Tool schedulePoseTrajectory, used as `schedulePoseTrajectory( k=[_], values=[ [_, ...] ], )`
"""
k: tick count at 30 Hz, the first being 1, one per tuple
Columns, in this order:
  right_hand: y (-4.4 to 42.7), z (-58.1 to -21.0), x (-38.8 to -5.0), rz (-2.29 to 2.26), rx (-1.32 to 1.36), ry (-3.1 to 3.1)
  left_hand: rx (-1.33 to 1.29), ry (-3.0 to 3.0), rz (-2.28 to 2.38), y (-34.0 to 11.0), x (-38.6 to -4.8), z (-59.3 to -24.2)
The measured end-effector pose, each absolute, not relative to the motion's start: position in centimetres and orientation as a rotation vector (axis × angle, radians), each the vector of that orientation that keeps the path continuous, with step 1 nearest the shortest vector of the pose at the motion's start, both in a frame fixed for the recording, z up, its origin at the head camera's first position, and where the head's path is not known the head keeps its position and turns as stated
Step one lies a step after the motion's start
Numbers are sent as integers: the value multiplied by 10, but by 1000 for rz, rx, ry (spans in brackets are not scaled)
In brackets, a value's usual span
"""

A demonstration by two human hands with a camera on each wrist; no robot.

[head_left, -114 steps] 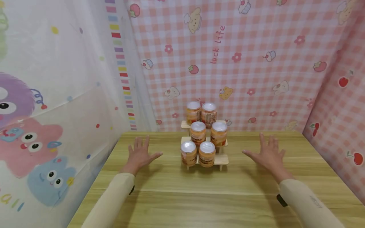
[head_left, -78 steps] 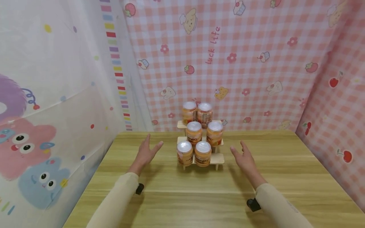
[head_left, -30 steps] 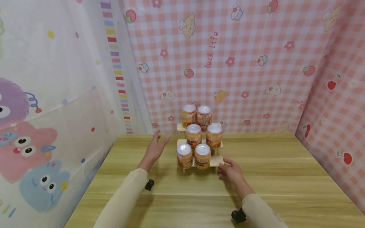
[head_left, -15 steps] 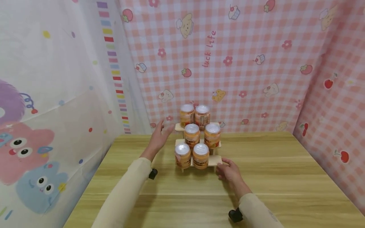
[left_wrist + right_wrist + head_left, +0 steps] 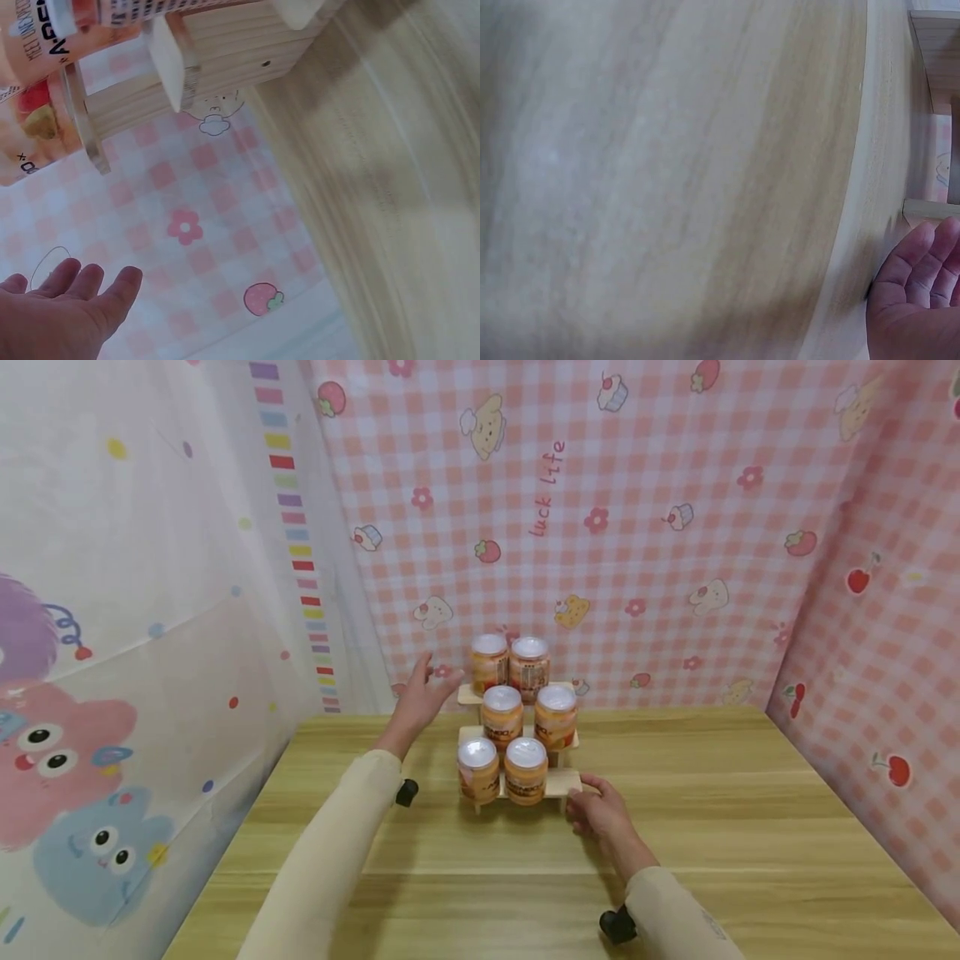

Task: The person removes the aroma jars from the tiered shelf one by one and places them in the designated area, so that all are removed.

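A three-step light wooden stand (image 5: 564, 783) holds two orange jars with silver lids on each step. On the lowest step are a left jar (image 5: 478, 772) and a right jar (image 5: 526, 772). My right hand (image 5: 606, 817) grips the right end of that lowest step, its fingers curled at the edge. Left of the top step, my left hand (image 5: 423, 697) is raised with fingers apart, touching nothing that I can see. The left wrist view has the stand's side (image 5: 240, 56) above my left hand (image 5: 75, 307). In the right wrist view my right hand (image 5: 922, 300) is beside the stand's edge.
The stand is on a wood-grain table (image 5: 675, 827). Behind it hangs a pink checked cloth (image 5: 637, 460), with a white cartoon-print cloth (image 5: 195, 677) at the left and another checked cloth (image 5: 885, 652) at the right.
My left hand has moved forward and up along the stand's left side to the top step. My right hand came in from the right and took hold of the lowest step's end.
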State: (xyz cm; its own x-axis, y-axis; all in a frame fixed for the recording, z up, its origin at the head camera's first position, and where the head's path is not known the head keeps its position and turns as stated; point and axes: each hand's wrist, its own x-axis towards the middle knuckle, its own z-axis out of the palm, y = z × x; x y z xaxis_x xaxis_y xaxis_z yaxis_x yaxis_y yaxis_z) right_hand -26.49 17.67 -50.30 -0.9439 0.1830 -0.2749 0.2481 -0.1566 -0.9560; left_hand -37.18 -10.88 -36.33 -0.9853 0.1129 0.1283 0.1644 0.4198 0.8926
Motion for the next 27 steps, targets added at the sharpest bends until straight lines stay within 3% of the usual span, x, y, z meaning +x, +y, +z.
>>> schedulePoseTrajectory(
  k=[27],
  values=[
    [179,-502,-267,-2245,541,2061,-406,-2513,-1841,-72,-409,-343]
  ],
)
